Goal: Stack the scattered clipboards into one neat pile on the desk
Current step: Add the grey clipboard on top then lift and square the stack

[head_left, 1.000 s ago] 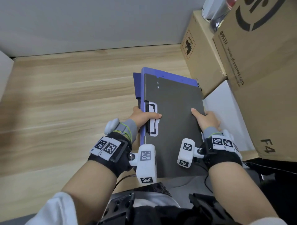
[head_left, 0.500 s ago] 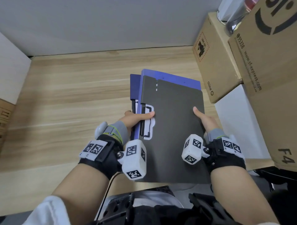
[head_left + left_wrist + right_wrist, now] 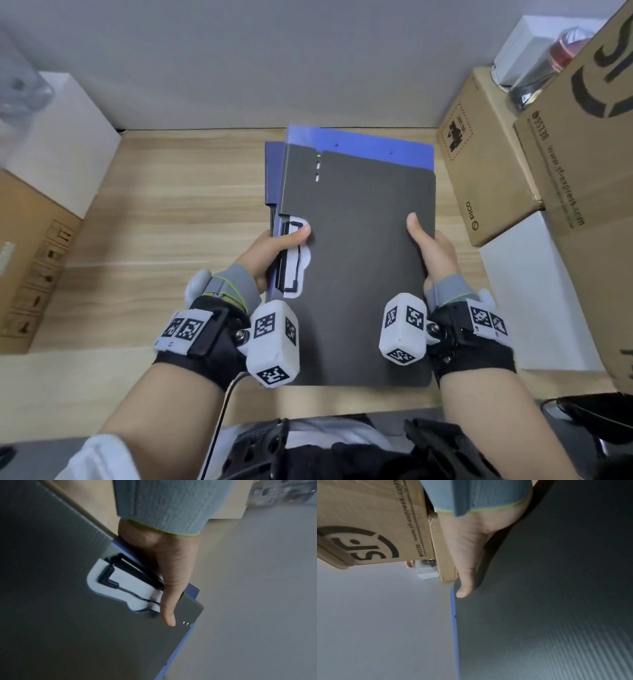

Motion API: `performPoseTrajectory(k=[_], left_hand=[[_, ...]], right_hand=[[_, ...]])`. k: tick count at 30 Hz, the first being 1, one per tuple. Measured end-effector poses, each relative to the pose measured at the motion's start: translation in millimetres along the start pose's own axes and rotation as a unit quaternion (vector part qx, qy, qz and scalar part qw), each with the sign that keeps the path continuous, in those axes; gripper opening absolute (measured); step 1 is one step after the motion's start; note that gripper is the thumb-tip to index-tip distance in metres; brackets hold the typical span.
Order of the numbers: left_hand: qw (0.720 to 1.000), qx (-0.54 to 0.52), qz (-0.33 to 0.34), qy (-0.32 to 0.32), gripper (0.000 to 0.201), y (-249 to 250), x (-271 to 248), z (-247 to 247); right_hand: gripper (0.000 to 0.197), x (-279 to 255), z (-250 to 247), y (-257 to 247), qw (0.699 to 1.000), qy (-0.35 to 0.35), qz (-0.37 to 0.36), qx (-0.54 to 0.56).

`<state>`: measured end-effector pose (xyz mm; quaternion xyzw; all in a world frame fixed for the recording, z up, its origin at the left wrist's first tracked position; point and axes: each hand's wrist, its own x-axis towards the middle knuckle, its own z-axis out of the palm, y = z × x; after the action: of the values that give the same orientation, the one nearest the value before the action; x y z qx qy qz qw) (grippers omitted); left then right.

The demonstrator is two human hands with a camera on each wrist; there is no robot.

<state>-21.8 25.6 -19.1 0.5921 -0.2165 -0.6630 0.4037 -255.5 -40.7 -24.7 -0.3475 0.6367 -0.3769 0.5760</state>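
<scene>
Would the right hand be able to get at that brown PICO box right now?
Probably not at once. The right hand is busy gripping the grey clipboard, as is the left hand. The PICO box stands close beside it with nothing between, so once it lets go the way looks free.

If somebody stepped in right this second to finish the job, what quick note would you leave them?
Left hand: grips the pile's left edge at the clip, thumb on top.
Right hand: grips the right edge, thumb on the grey clipboard.
Things: grey clipboard on top of the blue clipboards, over the wooden desk.
Done: clipboards gathered into one pile.
Left: blue edges stick out at the far and left sides; square them up, set the pile down, let go.
</scene>
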Motion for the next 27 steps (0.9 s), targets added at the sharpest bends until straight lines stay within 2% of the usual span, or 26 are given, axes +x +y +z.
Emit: performPoseTrajectory(k=[4,5,8,11,13,14,15,21,24,27], left_hand=[[0.995,0.014,0.093,0.019,0.008,28.3,-9.1,-2.2],[0.993,0.019,0.118,0.015,0.019,35.0,-10.4,-4.8],[0.983,0.046,0.177,-0.008,0.065,50.1,-12.5,-12.0],[0.971,0.074,0.227,-0.013,0.095,52.4,-12.9,-17.7],[0.964,0.086,0.251,-0.01,0.107,48.1,-14.0,-19.7],[0.961,0.094,0.258,-0.008,0.11,44.8,-13.7,-20.9],[0.959,0.106,0.262,-0.005,0.112,41.8,-13.2,-22.3],[0.957,0.174,0.228,-0.046,0.119,39.6,-13.7,-32.2],[0.957,0.175,0.222,-0.063,0.123,35.6,-16.1,-35.8],[0.959,0.144,0.231,-0.079,0.143,31.5,-21.3,-37.2]], right_hand=[[0.047,-8.4,13.6,-22.3,0.996,0.034,-0.071,0.042],[0.047,-10.1,16.8,-28.4,0.993,0.049,-0.097,0.037],[0.064,-7.5,17.8,-42.9,0.982,0.09,-0.167,0.004],[0.073,-6.5,14.9,-51.1,0.962,0.083,-0.26,-0.021],[0.097,-11.4,15.6,-53.0,0.949,0.065,-0.307,-0.01],[0.112,-12.8,15.7,-51.5,0.947,0.055,-0.316,-0.003],[0.118,-12.8,14.8,-50.2,0.946,0.041,-0.322,0.006],[0.103,-6.8,6.3,-44.5,0.948,0.004,-0.317,0.025],[0.093,-6.7,3.9,-43.6,0.95,-0.017,-0.311,0.029],[0.103,-6.2,3.2,-43.3,0.95,-0.027,-0.309,0.035]])
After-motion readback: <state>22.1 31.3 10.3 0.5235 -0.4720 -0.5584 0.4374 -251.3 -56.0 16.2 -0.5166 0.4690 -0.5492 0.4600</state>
